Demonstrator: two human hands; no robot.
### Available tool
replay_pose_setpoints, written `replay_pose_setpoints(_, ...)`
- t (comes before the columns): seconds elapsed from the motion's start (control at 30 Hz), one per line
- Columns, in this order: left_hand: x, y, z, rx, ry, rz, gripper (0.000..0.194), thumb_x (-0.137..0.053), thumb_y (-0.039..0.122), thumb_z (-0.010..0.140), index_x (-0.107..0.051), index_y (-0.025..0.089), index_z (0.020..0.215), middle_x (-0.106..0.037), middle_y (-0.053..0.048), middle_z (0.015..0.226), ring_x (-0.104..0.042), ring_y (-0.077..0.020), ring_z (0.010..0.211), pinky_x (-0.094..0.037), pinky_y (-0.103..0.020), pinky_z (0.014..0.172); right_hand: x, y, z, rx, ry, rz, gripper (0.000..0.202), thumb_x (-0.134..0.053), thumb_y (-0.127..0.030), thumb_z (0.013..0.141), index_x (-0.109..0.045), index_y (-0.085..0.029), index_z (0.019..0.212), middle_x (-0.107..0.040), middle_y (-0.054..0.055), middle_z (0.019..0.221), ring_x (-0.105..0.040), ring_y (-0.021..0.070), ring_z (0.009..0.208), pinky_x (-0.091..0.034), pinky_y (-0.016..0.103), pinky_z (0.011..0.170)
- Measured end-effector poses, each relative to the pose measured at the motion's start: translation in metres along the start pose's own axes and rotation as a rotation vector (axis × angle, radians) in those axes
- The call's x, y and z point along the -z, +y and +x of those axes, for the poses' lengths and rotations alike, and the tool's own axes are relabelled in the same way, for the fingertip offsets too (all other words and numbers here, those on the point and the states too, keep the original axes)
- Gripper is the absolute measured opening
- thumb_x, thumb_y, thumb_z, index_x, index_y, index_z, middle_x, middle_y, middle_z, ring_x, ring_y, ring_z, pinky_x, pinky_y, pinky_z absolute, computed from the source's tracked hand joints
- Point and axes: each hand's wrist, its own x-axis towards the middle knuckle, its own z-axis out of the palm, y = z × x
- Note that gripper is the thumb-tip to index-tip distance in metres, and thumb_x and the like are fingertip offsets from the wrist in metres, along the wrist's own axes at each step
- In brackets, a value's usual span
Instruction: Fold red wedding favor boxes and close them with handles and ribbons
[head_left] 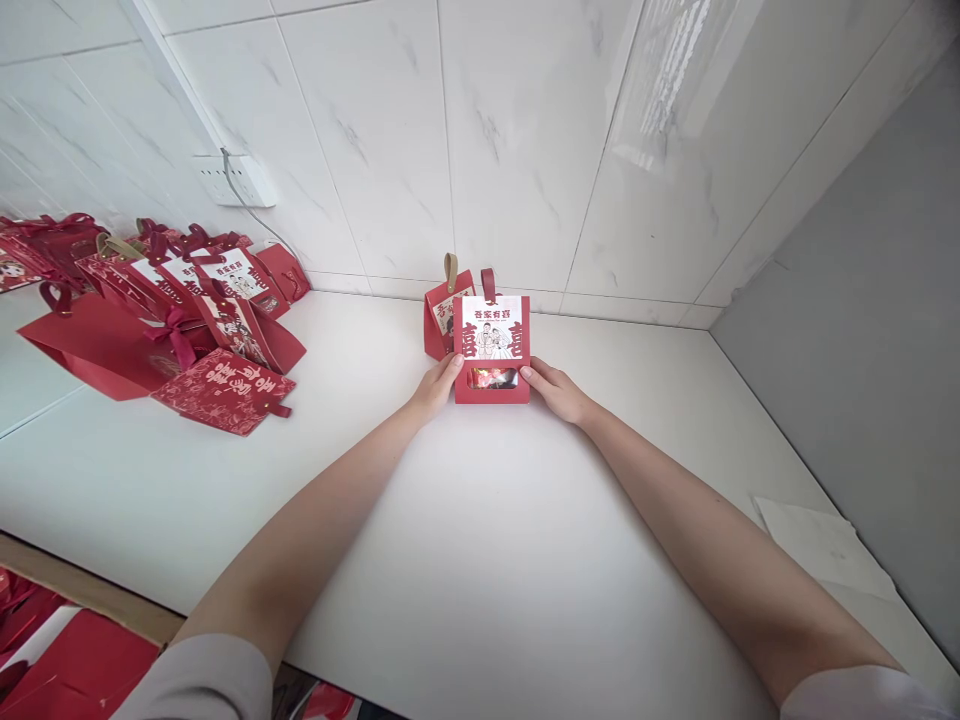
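A red gift box stands upright towards the back of the white table, with a white printed front, a dark red loop handle and a small window showing shiny wrapped contents. My left hand grips its left side, thumb on the front edge. On the opposite side my right hand holds it the same way. The fingers behind the box are partly hidden. Just behind and to the left stands a second red gift box with a tan loop handle, partly covered by the first.
Several red gift boxes and bags crowd the table's left side, and a flat red box lies at their front. A wall socket with a cable sits above. White paper lies at right. Below the table's left edge are more red items.
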Motion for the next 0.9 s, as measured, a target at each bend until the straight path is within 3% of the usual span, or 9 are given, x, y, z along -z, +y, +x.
replay_pose_setpoints(0.3,-0.001,0.003,-0.001,-0.002,0.01,0.048,0.06,-0.041,0.063,0.094,-0.056,0.02,0.133,-0.058,-0.009,0.142,-0.054,-0.0251,0.132,-0.043,-0.038,0.111,0.001,-0.001,0.0,-0.01,-0.003,-0.013,0.055,-0.043,-0.067,0.094,-0.055,-0.031,0.134,-0.062,0.003,0.139,-0.056,0.0274,0.128,-0.04,0.047,0.111)
replay_pose_setpoints(0.43,-0.003,0.007,-0.001,-0.125,0.237,0.126,0.063,-0.05,0.06,0.092,-0.043,0.023,0.142,-0.065,-0.011,0.13,-0.063,-0.0225,0.118,-0.052,-0.036,0.098,-0.001,0.002,-0.001,0.079,0.059,-0.066,0.052,-0.035,-0.068,0.095,-0.059,-0.026,0.116,-0.071,0.004,0.117,-0.066,0.025,0.106,-0.05,0.045,0.098)
replay_pose_setpoints(0.5,-0.006,0.009,-0.003,-0.17,0.349,0.175,0.06,-0.049,0.059,0.092,-0.045,0.024,0.14,-0.066,-0.01,0.125,-0.065,-0.0218,0.113,-0.053,-0.035,0.094,-0.007,0.001,-0.002,0.163,0.092,-0.105,0.049,-0.034,-0.067,0.096,-0.06,-0.025,0.104,-0.073,0.003,0.101,-0.069,0.0232,0.092,-0.053,0.04,0.088)
replay_pose_setpoints(0.57,-0.008,0.01,-0.005,-0.222,0.373,0.247,0.054,-0.045,0.058,0.095,-0.052,0.023,0.136,-0.063,-0.01,0.131,-0.061,-0.0227,0.12,-0.049,-0.037,0.101,-0.014,-0.004,-0.004,0.226,0.144,-0.132,0.046,-0.037,-0.065,0.096,-0.059,-0.024,0.091,-0.071,0.003,0.086,-0.067,0.0214,0.079,-0.054,0.036,0.078)
replay_pose_setpoints(0.67,-0.011,0.006,-0.007,-0.324,0.208,0.303,0.062,-0.042,0.059,0.095,-0.046,0.023,0.145,-0.049,-0.011,0.149,-0.044,-0.0265,0.139,-0.035,-0.042,0.117,-0.026,-0.013,-0.009,0.264,0.333,-0.177,0.049,-0.037,-0.062,0.097,-0.05,-0.024,0.07,-0.057,0.001,0.064,-0.057,0.0176,0.062,-0.048,0.031,0.063)
replay_pose_setpoints(0.77,-0.013,-0.001,-0.006,-0.322,-0.035,0.269,0.093,-0.058,0.067,0.082,-0.026,0.021,0.157,-0.033,-0.015,0.159,-0.032,-0.0339,0.147,-0.031,-0.047,0.119,-0.032,-0.02,-0.012,0.297,0.5,-0.197,0.051,-0.041,-0.06,0.097,-0.039,-0.024,0.061,-0.044,-0.001,0.058,-0.046,0.0151,0.056,-0.043,0.03,0.057)
replay_pose_setpoints(0.83,-0.015,-0.003,-0.005,-0.245,-0.09,0.239,0.105,-0.066,0.066,0.076,-0.02,0.021,0.158,-0.031,-0.017,0.159,-0.036,-0.0375,0.144,-0.037,-0.05,0.114,-0.032,-0.022,-0.013,0.311,0.501,-0.152,0.049,-0.044,-0.06,0.096,-0.04,-0.024,0.063,-0.046,-0.001,0.06,-0.047,0.0152,0.058,-0.044,0.03,0.059)
replay_pose_setpoints(0.9,-0.018,0.001,-0.004,-0.195,-0.1,0.162,0.096,-0.062,0.065,0.08,-0.024,0.023,0.157,-0.039,-0.016,0.155,-0.044,-0.0367,0.138,-0.042,-0.05,0.11,-0.031,-0.02,-0.011,0.301,0.491,-0.073,0.043,-0.047,-0.061,0.094,-0.048,-0.024,0.072,-0.055,0.001,0.07,-0.055,0.0172,0.067,-0.049,0.032,0.067)
